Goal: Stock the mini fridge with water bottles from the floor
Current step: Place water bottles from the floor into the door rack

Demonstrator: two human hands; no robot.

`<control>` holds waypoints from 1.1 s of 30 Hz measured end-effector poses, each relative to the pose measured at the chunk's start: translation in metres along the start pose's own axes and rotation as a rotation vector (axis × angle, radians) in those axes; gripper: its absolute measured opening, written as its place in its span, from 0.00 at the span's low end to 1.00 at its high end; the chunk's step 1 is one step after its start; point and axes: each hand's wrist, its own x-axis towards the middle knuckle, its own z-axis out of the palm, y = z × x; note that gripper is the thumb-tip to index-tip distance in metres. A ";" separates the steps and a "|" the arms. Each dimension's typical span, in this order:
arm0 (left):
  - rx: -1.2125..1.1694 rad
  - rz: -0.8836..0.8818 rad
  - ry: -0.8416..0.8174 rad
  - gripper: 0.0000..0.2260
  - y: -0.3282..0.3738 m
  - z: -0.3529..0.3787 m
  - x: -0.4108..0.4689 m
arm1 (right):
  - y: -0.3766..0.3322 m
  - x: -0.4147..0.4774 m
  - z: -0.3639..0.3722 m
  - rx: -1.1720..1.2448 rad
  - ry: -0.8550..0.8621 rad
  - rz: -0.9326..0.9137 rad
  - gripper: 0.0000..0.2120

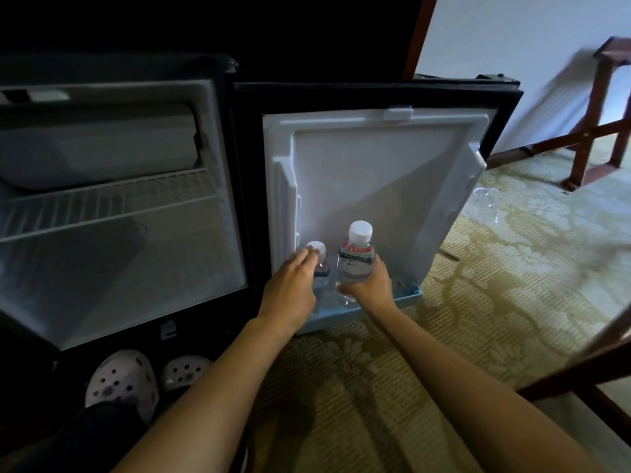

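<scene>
The mini fridge [143, 322] stands open on the left, its door [375, 165] swung wide to the right. My left hand [290, 288] grips a small white-capped water bottle [319, 249] standing in the door's bottom shelf [408, 297]. Right beside it, my right hand [367, 286] holds a second, taller-looking bottle [356, 257] by its lower body, upright over the same shelf. Whether that bottle's base touches the shelf is hidden by my fingers.
Inside the fridge a white wire rack [102, 203] sits under a freezer box. Clear plastic wrap or bottles [485, 203] lie on the patterned carpet behind the door. A wooden luggage stand [604, 124] is at far right. My white clogs [123, 380] are near the fridge.
</scene>
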 end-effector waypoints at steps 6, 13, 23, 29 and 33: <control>0.063 0.004 -0.037 0.30 -0.007 0.007 0.000 | 0.011 0.011 0.023 0.040 -0.047 0.114 0.29; 0.051 -0.006 -0.060 0.31 -0.007 0.009 0.000 | 0.017 0.015 0.034 0.006 -0.033 0.150 0.33; 0.084 0.002 -0.112 0.32 -0.004 0.007 -0.010 | 0.017 0.004 0.027 -0.138 -0.102 0.124 0.31; 0.045 -0.028 -0.034 0.20 0.018 -0.002 -0.024 | 0.014 -0.026 -0.003 -0.158 0.029 0.078 0.36; 0.038 -0.028 -0.092 0.15 0.055 0.001 -0.040 | 0.020 -0.079 -0.049 -0.092 0.041 0.057 0.28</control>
